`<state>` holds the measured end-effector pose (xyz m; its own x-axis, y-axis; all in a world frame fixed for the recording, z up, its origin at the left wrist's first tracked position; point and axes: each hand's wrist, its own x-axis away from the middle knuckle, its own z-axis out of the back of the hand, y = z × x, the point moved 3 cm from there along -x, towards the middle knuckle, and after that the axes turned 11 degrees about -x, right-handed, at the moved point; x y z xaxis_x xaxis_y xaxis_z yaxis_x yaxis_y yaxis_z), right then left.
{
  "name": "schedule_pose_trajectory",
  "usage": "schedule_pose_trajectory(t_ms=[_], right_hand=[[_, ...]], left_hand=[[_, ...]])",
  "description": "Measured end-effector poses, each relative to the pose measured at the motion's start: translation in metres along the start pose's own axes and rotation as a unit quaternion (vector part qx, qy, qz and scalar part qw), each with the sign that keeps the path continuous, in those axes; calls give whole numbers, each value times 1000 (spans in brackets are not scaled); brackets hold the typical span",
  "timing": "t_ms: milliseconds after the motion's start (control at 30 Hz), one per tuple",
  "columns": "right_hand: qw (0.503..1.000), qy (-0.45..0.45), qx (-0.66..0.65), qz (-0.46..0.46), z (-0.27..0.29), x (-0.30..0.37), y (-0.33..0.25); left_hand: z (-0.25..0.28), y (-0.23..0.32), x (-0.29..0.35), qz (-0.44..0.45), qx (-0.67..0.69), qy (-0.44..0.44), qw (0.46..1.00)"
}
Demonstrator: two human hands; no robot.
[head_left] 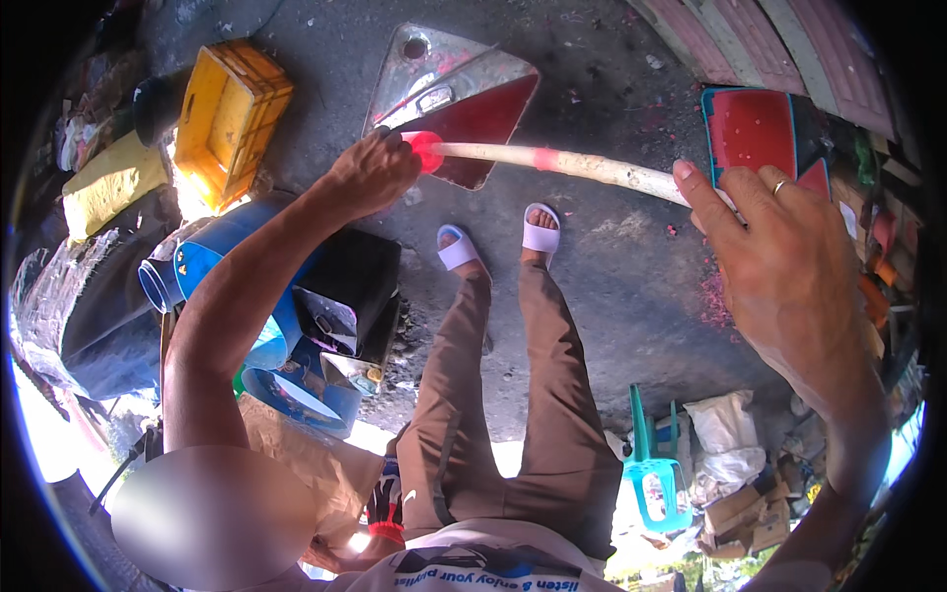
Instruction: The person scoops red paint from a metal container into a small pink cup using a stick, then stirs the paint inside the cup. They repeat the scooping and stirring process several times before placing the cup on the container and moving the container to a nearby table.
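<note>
A long pale stick [602, 168] with a pinkish-red band spans the space in front of me, between my two hands. My left hand [375, 173] is closed in a fist at its left end, beside a bright red round piece [424, 151]; the fingers hide how the two join. My right hand [779, 232] grips the other end, fingers bent over it, a ring on one. Beyond the stick's left half lies a metal container [449, 99] on the floor, partly grey and shiny, partly dark red. My feet in pale lilac slippers [541, 237] stand below the stick.
A yellow crate [232, 118] stands at the far left, near a blue barrel [222, 247] and a black box [360, 286]. A red tray [752, 128] lies far right; a turquoise plastic chair [656, 483] is near right. Another person's gloved hand [385, 503] shows at lower left.
</note>
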<state>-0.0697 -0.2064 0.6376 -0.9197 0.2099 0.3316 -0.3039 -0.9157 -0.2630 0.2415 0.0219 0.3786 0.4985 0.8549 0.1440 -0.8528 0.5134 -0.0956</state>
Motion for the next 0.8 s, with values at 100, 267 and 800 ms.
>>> schedule_pose_trajectory(t_ms=[100,267,800], right_hand=[[995,-51,-67,-57,-4,8,11],[1000,16,0,3,-10,11,7],[994,50,44,86,-34,-26,-14]], left_hand=[[0,1,0,1,-19,7,1000],[3,-1,0,-18,7,-24,1000],[17,11,-4,28,-1,25,999]])
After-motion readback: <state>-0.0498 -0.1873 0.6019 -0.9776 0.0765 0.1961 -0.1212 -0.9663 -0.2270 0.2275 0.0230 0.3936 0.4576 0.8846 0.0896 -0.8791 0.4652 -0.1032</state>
